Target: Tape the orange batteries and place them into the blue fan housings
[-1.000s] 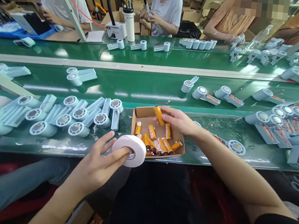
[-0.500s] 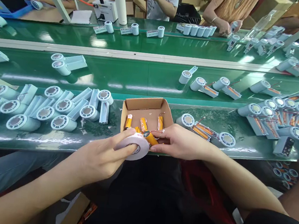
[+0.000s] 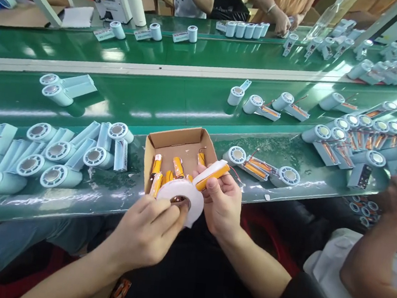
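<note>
My left hand [image 3: 148, 231] is closed around a roll of white tape [image 3: 195, 202], with fingers through its core. My right hand [image 3: 223, 207] grips an orange cylindrical battery [image 3: 213, 174] between thumb and fingers, just right of the roll. A white strip lies along the battery's upper side, and a thin red wire trails from its right end. Behind both hands sits an open cardboard box [image 3: 174, 138], with several more orange batteries [image 3: 178, 167] inside. The roll and my hands hide the box's front part.
Pale blue fan-like housings [image 3: 59, 176] crowd the bench at left. More housings with orange batteries [image 3: 255, 167] lie to the right. A green conveyor [image 3: 147, 95] runs behind the bench. A co-worker's arm [image 3: 380, 256] is at right; other people stand across the line.
My right hand has lifted the battery out of the box area and turned palm up, showing the white strip. The tape roll has tilted and moved slightly nearer. The view has shifted right.
</note>
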Demonstrator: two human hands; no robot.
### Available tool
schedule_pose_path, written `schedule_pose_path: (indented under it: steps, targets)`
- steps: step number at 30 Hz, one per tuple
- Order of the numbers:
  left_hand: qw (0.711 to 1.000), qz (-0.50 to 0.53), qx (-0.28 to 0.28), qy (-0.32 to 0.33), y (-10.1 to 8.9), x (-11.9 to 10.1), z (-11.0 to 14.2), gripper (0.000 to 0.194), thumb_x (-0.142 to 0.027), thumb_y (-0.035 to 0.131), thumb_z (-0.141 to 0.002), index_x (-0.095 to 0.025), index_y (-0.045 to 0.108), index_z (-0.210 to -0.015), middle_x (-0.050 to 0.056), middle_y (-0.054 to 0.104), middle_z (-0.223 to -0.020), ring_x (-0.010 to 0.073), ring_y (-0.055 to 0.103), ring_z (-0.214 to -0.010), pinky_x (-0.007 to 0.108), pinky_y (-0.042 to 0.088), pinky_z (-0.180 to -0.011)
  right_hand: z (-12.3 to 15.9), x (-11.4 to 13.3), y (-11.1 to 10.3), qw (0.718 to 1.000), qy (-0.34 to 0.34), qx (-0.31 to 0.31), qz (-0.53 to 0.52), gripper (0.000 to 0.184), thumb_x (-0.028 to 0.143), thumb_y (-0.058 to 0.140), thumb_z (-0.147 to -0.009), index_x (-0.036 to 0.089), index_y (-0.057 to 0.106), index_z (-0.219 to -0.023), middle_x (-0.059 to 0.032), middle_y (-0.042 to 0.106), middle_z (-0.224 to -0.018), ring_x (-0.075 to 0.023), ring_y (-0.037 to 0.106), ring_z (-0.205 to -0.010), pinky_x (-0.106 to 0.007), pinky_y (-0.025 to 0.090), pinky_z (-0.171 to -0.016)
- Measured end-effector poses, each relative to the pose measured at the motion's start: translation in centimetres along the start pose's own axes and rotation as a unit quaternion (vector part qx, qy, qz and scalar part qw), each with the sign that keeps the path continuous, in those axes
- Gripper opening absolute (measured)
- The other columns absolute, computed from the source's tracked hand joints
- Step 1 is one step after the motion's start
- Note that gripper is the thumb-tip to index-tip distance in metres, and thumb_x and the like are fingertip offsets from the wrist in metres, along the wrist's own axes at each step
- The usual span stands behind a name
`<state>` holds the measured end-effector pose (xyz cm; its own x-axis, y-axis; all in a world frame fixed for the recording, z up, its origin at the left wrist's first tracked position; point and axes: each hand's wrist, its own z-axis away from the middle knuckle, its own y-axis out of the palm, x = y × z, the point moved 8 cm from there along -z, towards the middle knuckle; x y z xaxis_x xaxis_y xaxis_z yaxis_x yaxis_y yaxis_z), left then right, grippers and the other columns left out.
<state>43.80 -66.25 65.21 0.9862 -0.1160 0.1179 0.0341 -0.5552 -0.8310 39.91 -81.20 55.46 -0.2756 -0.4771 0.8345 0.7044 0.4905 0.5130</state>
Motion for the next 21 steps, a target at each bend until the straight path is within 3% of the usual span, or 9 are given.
schedule_pose_path:
  steps: [2,5,7,10,13,15,16,19,21]
  targets:
    - [0.995,0.097,-0.021,0.003,0.5,-1.5,0.4,0.016,-0.006,0.065,-0.100,-0.017,0.075,-0.106,-0.001,0.072,-0.080,0.0159,0.060,-0.080,0.035,0.047,-0.066,-2.6,3.9,-1.2,0.998,-0.055,0.000,0.043,0.049,0.057,0.096,-0.071,0.023,0.074,-0.099,-0.0102,0.084,-0.105,-0.0341,0.079,-0.115,-0.050,0.069,-0.096]
    - [0.981,0.190,0.023,0.030,1.6,-1.6,1.2,0.021,-0.008,0.062,-0.102,-0.019,0.076,-0.112,-0.002,0.074,-0.086,0.0142,0.063,-0.086,0.032,0.055,-0.079,-6.3,12.9,-5.6,0.964,-0.245,-0.070,0.073,0.040,0.059,0.086,-0.083,0.027,0.074,-0.103,-0.0056,0.081,-0.117,-0.0274,0.074,-0.127,-0.042,0.065,-0.105]
    - [0.983,0.168,0.079,-0.006,2.6,1.8,1.5,0.026,-0.016,0.069,-0.098,-0.021,0.077,-0.122,0.003,0.079,-0.099,0.0199,0.066,-0.102,0.035,0.059,-0.092,-7.1,16.6,-8.5,0.943,-0.306,-0.098,0.089,0.039,0.060,0.079,-0.089,0.028,0.074,-0.112,-0.0051,0.079,-0.129,-0.0250,0.071,-0.134,-0.041,0.062,-0.111]
    - [0.963,0.213,0.155,-0.055,4.7,9.3,-0.2,0.040,-0.039,0.081,-0.091,-0.026,0.077,-0.129,0.010,0.080,-0.116,0.0305,0.067,-0.120,0.043,0.061,-0.100,-6.3,16.7,-11.5,0.950,-0.266,-0.090,0.140,0.054,0.058,0.085,-0.086,0.027,0.071,-0.128,-0.0090,0.081,-0.127,-0.0280,0.077,-0.124,-0.048,0.063,-0.108]
    - [0.929,0.301,0.188,-0.105,8.4,15.2,-6.6,0.031,-0.046,0.062,-0.103,-0.025,0.080,-0.116,0.009,0.081,-0.112,0.0266,0.074,-0.106,0.040,0.064,-0.093,-4.4,13.9,-14.3,0.963,-0.180,-0.079,0.185,0.076,0.054,0.092,-0.081,0.030,0.062,-0.146,-0.0091,0.086,-0.104,-0.0308,0.084,-0.101,-0.052,0.067,-0.096]
    - [0.932,0.246,0.208,-0.167,12.4,17.8,-13.0,0.036,-0.041,0.053,-0.106,-0.022,0.077,-0.124,0.010,0.081,-0.119,0.0261,0.076,-0.106,0.041,0.063,-0.096,-3.3,12.4,-15.9,0.965,-0.135,-0.072,0.212,0.073,0.054,0.091,-0.081,0.032,0.063,-0.145,-0.0088,0.087,-0.094,-0.0325,0.085,-0.093,-0.052,0.068,-0.091]
    - [0.933,0.186,0.245,-0.188,15.0,18.3,-16.5,0.039,-0.039,0.057,-0.105,-0.021,0.071,-0.136,0.012,0.078,-0.129,0.0273,0.074,-0.117,0.043,0.060,-0.105,-2.8,12.0,-16.7,0.965,-0.122,-0.073,0.222,0.068,0.056,0.091,-0.081,0.032,0.066,-0.140,-0.0096,0.087,-0.093,-0.0335,0.085,-0.092,-0.052,0.068,-0.090]
    - [0.936,0.131,0.261,-0.198,21.3,17.7,-26.6,0.055,-0.036,0.069,-0.100,-0.015,0.060,-0.151,0.022,0.060,-0.157,0.0354,0.058,-0.145,0.049,0.051,-0.119,-1.7,12.0,-19.0,0.954,-0.109,-0.115,0.253,0.054,0.059,0.090,-0.079,0.034,0.074,-0.124,-0.0115,0.087,-0.097,-0.0372,0.084,-0.095,-0.053,0.069,-0.091]
    - [0.933,0.107,0.274,-0.207,24.5,17.2,-30.8,0.055,-0.041,0.073,-0.099,-0.017,0.061,-0.148,0.020,0.059,-0.155,0.0356,0.059,-0.141,0.055,0.054,-0.115,-1.1,12.7,-19.9,0.936,-0.121,-0.140,0.300,0.050,0.065,0.088,-0.077,0.039,0.076,-0.118,-0.0098,0.086,-0.090,-0.0400,0.084,-0.091,-0.055,0.070,-0.084]
